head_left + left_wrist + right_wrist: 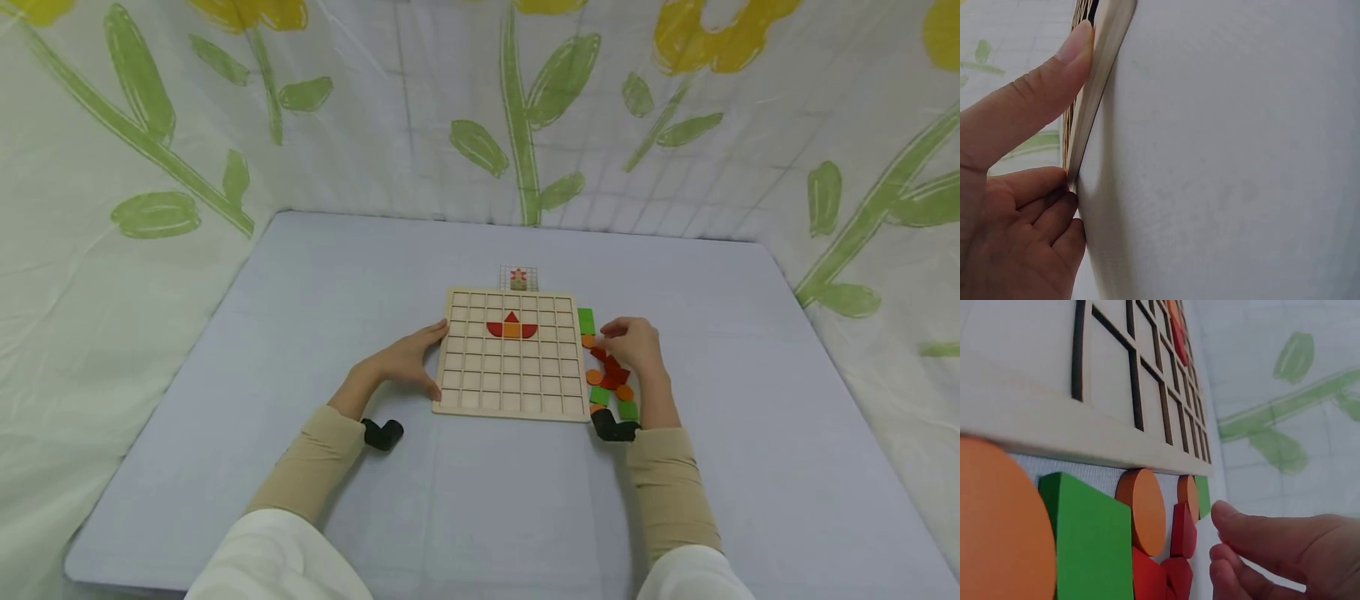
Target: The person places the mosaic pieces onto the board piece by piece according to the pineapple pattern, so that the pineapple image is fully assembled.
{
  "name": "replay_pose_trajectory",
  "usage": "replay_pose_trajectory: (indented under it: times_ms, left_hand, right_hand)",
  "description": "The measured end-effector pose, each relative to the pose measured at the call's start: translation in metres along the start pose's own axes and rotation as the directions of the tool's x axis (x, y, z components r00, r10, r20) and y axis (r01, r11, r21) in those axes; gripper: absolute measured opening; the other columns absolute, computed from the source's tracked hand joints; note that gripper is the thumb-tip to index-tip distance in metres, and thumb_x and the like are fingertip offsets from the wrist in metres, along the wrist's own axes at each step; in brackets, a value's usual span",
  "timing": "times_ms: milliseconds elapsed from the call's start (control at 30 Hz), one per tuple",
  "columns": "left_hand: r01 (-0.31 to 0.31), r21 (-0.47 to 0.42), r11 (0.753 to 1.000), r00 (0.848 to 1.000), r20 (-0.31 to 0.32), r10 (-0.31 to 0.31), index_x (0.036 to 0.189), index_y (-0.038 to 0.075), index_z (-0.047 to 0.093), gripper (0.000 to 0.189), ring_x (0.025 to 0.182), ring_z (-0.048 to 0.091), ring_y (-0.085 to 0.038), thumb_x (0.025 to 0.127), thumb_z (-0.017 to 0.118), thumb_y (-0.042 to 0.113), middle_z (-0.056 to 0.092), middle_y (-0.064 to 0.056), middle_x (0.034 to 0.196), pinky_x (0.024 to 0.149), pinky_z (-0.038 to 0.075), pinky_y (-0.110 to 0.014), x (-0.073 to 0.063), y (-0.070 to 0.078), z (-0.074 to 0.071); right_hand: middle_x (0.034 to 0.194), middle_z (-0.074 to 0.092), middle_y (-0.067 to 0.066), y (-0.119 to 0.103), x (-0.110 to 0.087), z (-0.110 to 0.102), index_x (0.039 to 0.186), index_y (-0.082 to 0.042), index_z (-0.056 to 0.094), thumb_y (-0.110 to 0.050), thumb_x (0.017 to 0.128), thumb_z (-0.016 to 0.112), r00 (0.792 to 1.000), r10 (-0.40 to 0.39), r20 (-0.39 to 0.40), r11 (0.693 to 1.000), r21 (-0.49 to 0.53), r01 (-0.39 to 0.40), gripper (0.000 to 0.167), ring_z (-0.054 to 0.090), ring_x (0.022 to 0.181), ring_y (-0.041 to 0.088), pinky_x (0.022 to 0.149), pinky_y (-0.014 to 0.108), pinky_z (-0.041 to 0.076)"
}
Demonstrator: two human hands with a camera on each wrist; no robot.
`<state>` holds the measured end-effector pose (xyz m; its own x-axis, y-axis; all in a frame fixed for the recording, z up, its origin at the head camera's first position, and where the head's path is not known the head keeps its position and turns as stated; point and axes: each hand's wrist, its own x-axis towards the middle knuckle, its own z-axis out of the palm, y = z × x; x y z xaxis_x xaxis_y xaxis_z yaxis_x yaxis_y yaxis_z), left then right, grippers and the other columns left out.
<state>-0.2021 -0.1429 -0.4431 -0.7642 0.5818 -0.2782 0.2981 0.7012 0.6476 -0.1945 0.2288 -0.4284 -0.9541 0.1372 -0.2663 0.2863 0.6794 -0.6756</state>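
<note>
A pale wooden grid board (510,387) lies on the table. Set in its upper cells are a red triangle (512,317), an orange square (512,331) and red curved pieces (529,331) on both sides. My left hand (406,360) rests against the board's left edge, thumb near the lower corner and fingers farther up. Over the loose pieces on the right, my right hand (636,342) has thumb and fingertips together. A red sliver shows between them in the right wrist view, seemingly a small red piece (1221,540) in a pinch; its shape is hidden.
Right of the board lie green squares (627,410), orange discs (625,392) and a heap of red pieces (615,373). A small pattern card (519,279) sits beyond the board's far edge. Black wrist cameras (384,435) hang beneath both wrists. A flower-printed curtain (420,108) stands behind the table.
</note>
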Motion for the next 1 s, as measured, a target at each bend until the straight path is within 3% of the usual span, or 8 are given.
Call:
replay_pose_trajectory:
  times_ms: [167, 333, 600, 867, 1000]
  left_hand:
    - [-0.002, 0.003, 1.0, 1.0, -0.002, 0.002, 0.152, -0.007, 0.017, 0.117, 0.147, 0.009, -0.035, 0.066, 0.09, 0.023, 0.008, -0.018, 0.161, 0.118, 0.015, -0.047, 0.001, -0.001, 0.0]
    - [-0.014, 0.005, 1.0, 1.0, -0.004, 0.014, 0.151, -0.008, 0.017, 0.116, 0.147, 0.01, -0.036, 0.066, 0.09, 0.022, 0.009, -0.019, 0.161, 0.118, 0.015, -0.048, 0.001, -0.001, -0.001]
    - [-0.006, 0.001, 1.0, 1.0, -0.001, 0.006, 0.151, -0.007, 0.017, 0.116, 0.147, 0.009, -0.036, 0.066, 0.09, 0.022, 0.009, -0.019, 0.161, 0.118, 0.015, -0.048, 0.001, 0.0, -0.001]
    - [-0.01, -0.005, 1.0, 1.0, 0.006, 0.01, 0.151, -0.007, 0.017, 0.115, 0.147, 0.009, -0.035, 0.067, 0.09, 0.022, 0.008, -0.019, 0.161, 0.118, 0.014, -0.047, 0.0, 0.001, -0.001]
    - [-0.01, -0.004, 1.0, 1.0, 0.003, 0.01, 0.151, -0.008, 0.017, 0.115, 0.147, 0.009, -0.035, 0.067, 0.09, 0.022, 0.009, -0.019, 0.161, 0.118, 0.014, -0.047, 0.0, 0.0, -0.001]
  right_hand:
    - [0.111, 0.059, 0.024, 0.004, -0.001, 0.0, 0.109, 0.006, 0.061, -0.02, 0.089, 0.07, 0.998, 0.047, 0.045, 0.995, -0.09, -0.043, 0.034, 0.053, 0.093, 0.033, 0.077, 0.038, 0.049]
    - [0.108, 0.06, 0.023, 0.005, -0.001, 0.004, 0.107, 0.005, 0.061, -0.017, 0.088, 0.07, 0.998, 0.041, 0.038, 0.996, -0.08, -0.038, 0.031, 0.054, 0.088, 0.031, 0.07, 0.034, 0.049]
    - [0.111, 0.063, 0.024, 0.0, -0.005, 0.014, 0.111, 0.005, 0.063, -0.014, 0.087, 0.07, 0.997, -0.032, -0.071, 0.995, -0.1, 0.024, 0.031, 0.058, 0.097, 0.037, 0.082, 0.045, 0.051]
    - [0.105, 0.061, 0.023, 0.0, -0.006, 0.013, 0.106, 0.006, 0.063, -0.021, 0.086, 0.073, 0.997, 0.064, -0.048, 0.993, -0.1, -0.069, 0.035, 0.056, 0.091, 0.034, 0.075, 0.04, 0.053]
    - [0.112, 0.063, 0.023, 0.0, -0.007, 0.011, 0.112, 0.004, 0.064, -0.02, 0.087, 0.071, 0.996, 0.055, -0.073, 0.995, -0.081, -0.061, 0.035, 0.057, 0.095, 0.035, 0.078, 0.041, 0.052]
